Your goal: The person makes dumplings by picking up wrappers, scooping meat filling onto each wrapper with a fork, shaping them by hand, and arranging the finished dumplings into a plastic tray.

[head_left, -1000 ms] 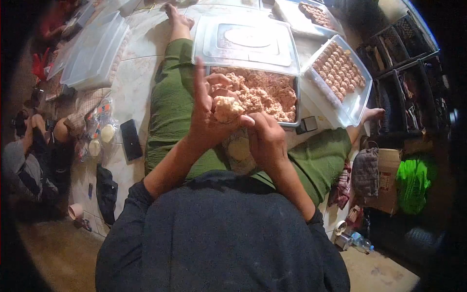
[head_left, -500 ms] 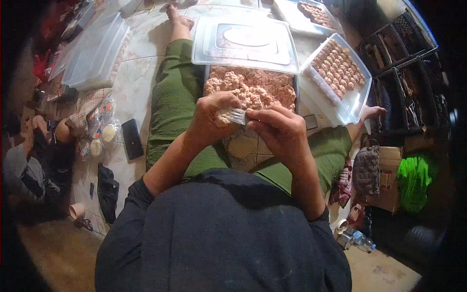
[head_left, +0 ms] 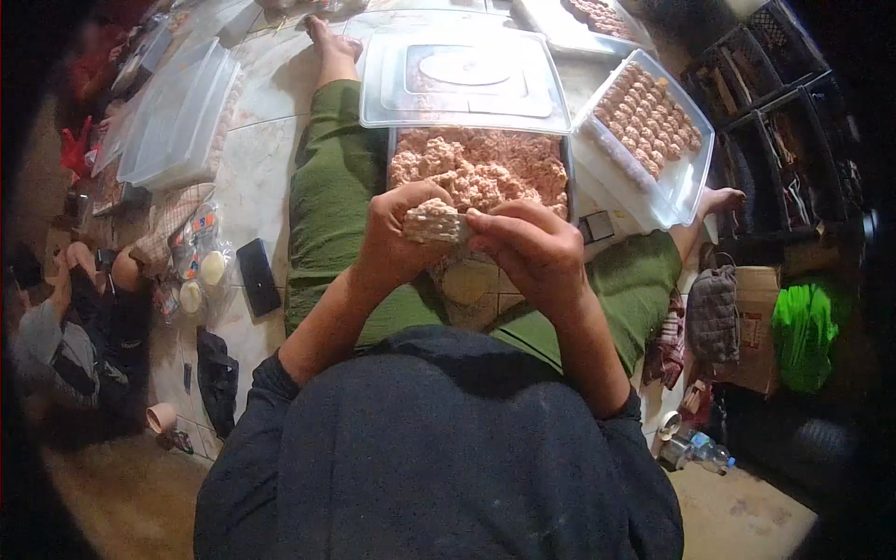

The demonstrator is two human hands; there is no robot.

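My left hand (head_left: 387, 229) is closed around a lump of ground meat (head_left: 431, 222), pinkish on top with a pale, ridged lower side. From the right, my right hand (head_left: 537, 247) pinches a thin, pale flat piece (head_left: 479, 224) against the lump's edge; its kind I cannot make out. Just beyond both hands, a dark-rimmed tub of ground meat (head_left: 495, 168) sits between my legs, its near edge partly covered by my fingers. A translucent lid (head_left: 392, 107) rests over the tub's far end.
At the right stands a clear container (head_left: 686, 191) with rows of meatball-like pieces (head_left: 649, 117); another tray is behind it. Stacked lidded containers (head_left: 173, 131) and a black phone (head_left: 258, 277) lie at the left. Another person sits at far left. A dark shelf (head_left: 784, 140) stands at right.
The lump in my left hand has turned, so more of its meat and ridged side face me. My right fingers remain pinched at its edge. The view has shifted slightly.
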